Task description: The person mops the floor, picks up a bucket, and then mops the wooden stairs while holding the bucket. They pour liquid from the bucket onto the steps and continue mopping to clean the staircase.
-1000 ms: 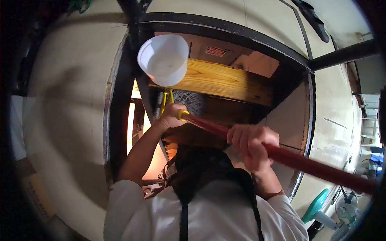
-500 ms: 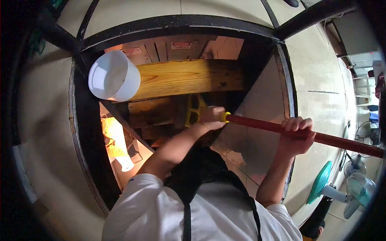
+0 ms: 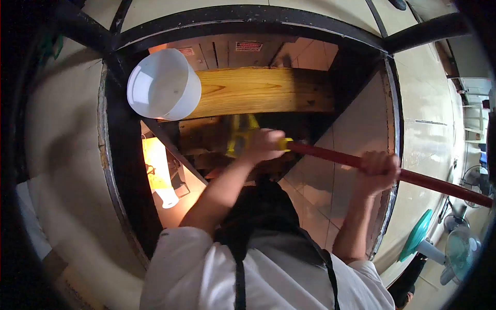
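Across the opening I hold a long red pole (image 3: 330, 155) with a yellow plastic head (image 3: 242, 135) that has cut-outs and is smeared by motion. My left hand (image 3: 266, 144) is wrapped round the pole's yellow collar, right by the head. Farther up the pole, near the opening's right edge, my right hand (image 3: 380, 170) grips the red shaft. The head is over the darker wooden steps, just below the light wooden step (image 3: 263, 92). At that step's left end stands a translucent white plastic tub (image 3: 165, 85), open at the top; neither hand touches it.
A black metal frame (image 3: 248, 19) edges the stair opening, with tiled floor (image 3: 434, 144) around it. Below left glows a lit room (image 3: 157, 165). A standing fan (image 3: 460, 248) and a green round object (image 3: 416, 235) are at right. Warning labels (image 3: 249, 46) mark the far panels.
The whole view has shifted, so the tub, step and frame appear farther right and higher. The yellow head has moved left relative to the step. Both hands keep their hold on the pole.
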Demonstrator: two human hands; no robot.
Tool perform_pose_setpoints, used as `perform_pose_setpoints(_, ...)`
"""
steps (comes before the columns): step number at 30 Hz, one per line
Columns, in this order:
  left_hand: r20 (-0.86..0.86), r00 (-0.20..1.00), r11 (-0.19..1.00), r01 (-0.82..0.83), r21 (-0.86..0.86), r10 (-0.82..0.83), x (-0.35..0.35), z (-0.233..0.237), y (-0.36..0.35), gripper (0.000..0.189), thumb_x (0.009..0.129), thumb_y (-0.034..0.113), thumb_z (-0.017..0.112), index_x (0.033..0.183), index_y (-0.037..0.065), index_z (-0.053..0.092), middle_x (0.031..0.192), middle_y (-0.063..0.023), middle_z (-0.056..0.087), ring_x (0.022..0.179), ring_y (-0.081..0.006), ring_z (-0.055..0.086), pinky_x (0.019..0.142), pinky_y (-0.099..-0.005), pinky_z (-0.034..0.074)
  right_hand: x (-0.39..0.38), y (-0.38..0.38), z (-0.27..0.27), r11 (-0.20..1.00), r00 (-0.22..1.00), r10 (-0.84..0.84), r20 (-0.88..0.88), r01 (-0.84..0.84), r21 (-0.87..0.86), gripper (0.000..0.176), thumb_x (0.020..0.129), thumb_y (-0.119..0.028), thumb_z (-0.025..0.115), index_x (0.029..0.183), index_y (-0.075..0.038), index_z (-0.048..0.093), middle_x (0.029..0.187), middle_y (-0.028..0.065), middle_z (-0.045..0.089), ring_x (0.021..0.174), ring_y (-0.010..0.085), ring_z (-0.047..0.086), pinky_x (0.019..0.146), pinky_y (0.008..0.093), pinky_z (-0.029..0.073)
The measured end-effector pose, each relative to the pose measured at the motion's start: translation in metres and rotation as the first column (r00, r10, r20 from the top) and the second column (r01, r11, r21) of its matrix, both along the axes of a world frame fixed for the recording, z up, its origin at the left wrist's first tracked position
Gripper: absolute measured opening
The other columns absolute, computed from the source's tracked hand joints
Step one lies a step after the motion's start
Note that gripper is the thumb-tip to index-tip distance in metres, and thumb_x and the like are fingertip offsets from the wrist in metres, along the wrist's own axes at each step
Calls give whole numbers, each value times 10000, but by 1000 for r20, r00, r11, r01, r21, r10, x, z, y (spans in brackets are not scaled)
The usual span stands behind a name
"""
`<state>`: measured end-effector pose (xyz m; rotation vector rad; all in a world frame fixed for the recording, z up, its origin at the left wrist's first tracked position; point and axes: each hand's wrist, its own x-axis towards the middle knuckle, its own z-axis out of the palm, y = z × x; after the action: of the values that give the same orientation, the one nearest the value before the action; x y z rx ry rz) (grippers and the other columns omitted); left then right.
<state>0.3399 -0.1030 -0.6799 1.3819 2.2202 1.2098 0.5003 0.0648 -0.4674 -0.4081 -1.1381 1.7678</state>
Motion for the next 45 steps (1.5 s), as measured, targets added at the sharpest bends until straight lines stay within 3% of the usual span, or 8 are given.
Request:
perform_pose_setpoints(10,113,953,945,-256,-206,282,-68,-4,-149,236,660,275,770,660,100,612,634,-120,629,604,-316,637,548,-408,486,-101,-124,-86,780,781,625,-15,-624,42,154,789,-109,678,822,-38,545,737,109,606,702,234,596,718,397,503)
perform_pose_setpoints(12,-25,969,933,-243,-264,246,-64,-5,-138,252,660,313,765,698,105,628,686,-125,653,644,-309,649,568,-403,493,-94,-126,-113,867,844,491,215,-498,-25,188,871,-139,638,759,-41,522,711,96,602,647,193,559,664,358,484)
perform_pose_setpoints(14,-105,975,877,-222,-427,196,-54,7,-112,267,665,337,765,709,110,629,709,-124,662,667,-305,655,578,-403,497,-86,-115,-102,894,930,363,-47,-363,-262,287,941,-168,575,698,-46,485,681,93,592,600,152,509,586,315,442)
perform_pose_setpoints(22,179,983,975,-79,205,42,39,27,71,278,652,308,808,719,117,617,690,-105,628,675,-304,652,581,-394,514,-21,-24,11,999,950,-35,312,29,21,261,868,-100,564,643,-73,435,588,50,532,529,116,480,498,283,395)
perform_pose_setpoints(28,102,978,976,168,135,-183,75,24,160,280,650,331,780,780,125,641,811,-123,676,722,-351,647,665,-453,524,24,33,13,962,919,-271,288,250,107,291,847,-147,555,608,-117,392,500,19,364,445,134,372,535,323,421)
perform_pose_setpoints(40,-73,997,997,-32,-75,27,-23,12,-56,274,701,295,784,710,94,598,722,-122,633,698,-323,647,586,-409,505,-54,-89,-37,973,877,221,427,-167,-161,232,904,-191,556,729,-39,573,684,83,622,636,168,572,607,311,471)
perform_pose_setpoints(41,-102,993,981,-81,-178,64,-34,10,-83,266,696,285,783,711,91,601,734,-126,638,700,-323,647,587,-408,503,-61,-92,-51,847,695,133,707,-450,283,290,937,-236,563,728,-35,572,776,76,656,693,152,592,650,311,489)
perform_pose_setpoints(45,-57,973,943,-230,-241,223,-65,-13,-158,271,642,266,801,674,101,589,679,-127,630,644,-330,633,578,-400,491,-101,-146,-85,871,857,492,152,-484,-90,242,941,-89,542,713,-21,495,650,24,552,616,90,492,583,271,425)
